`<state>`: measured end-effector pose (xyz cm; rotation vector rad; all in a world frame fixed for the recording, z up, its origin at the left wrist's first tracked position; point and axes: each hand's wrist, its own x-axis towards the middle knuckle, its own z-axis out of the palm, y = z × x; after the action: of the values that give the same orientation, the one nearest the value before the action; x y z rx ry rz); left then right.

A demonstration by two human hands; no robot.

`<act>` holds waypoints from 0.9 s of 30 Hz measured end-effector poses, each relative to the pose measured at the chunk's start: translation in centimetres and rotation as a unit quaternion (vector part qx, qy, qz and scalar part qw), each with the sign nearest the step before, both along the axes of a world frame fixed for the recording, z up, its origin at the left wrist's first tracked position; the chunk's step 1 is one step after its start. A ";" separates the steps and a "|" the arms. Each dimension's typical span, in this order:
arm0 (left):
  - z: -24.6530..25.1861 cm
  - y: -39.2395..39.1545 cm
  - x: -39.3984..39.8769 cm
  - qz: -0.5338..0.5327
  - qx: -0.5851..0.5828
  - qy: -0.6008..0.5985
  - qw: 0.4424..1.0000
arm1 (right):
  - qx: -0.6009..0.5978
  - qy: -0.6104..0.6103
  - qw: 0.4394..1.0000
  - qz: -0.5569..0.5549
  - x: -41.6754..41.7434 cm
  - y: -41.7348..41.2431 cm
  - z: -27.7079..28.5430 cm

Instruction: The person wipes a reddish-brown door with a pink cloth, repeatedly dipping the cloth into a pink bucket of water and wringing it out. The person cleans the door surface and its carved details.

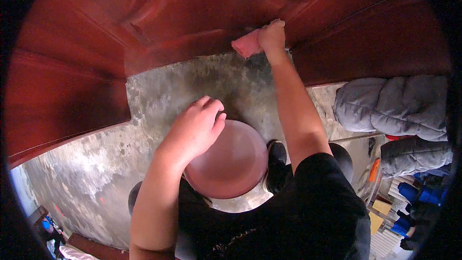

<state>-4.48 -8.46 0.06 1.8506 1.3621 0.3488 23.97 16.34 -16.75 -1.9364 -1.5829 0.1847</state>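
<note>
A pink cloth (248,44) is gripped in my right hand (273,36), against the lower edge of a dark red, glossy panelled door (205,11). My left hand (198,124) hangs above the far left rim of a round pink basin (231,162), its fingers loosely bent and holding nothing. The basin stands on the floor between my feet and seems to hold liquid, though its content is hard to tell.
Red panels stand at the left (65,94) and right (368,43). The mottled concrete floor (90,166) has wet-looking patches. Grey padded fabric (393,104) lies at the right, with an orange object (374,169) and blue items (422,193) below it. My black shoe (277,162) is beside the basin.
</note>
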 end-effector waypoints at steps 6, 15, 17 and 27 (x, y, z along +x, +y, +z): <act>-0.6 -0.1 -0.8 -0.004 -0.018 0.027 0.999 | -0.101 0.112 0.987 -0.048 -0.2 -2.5 2.8; -1.4 0.0 -0.7 -0.009 -0.019 -0.011 1.000 | -0.049 0.088 0.995 0.004 -2.2 -1.9 1.0; -1.0 0.2 -0.7 -0.014 -0.019 -0.013 1.000 | -0.084 0.095 0.989 -0.075 0.3 -1.7 0.7; -1.6 -0.7 -1.0 -0.016 -0.014 0.035 0.999 | -0.076 0.132 0.988 0.020 -5.1 -2.3 0.2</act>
<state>-5.46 -9.15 -1.55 1.8756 1.3762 0.2491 18.90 13.99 -16.58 -1.9020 -1.4684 0.5688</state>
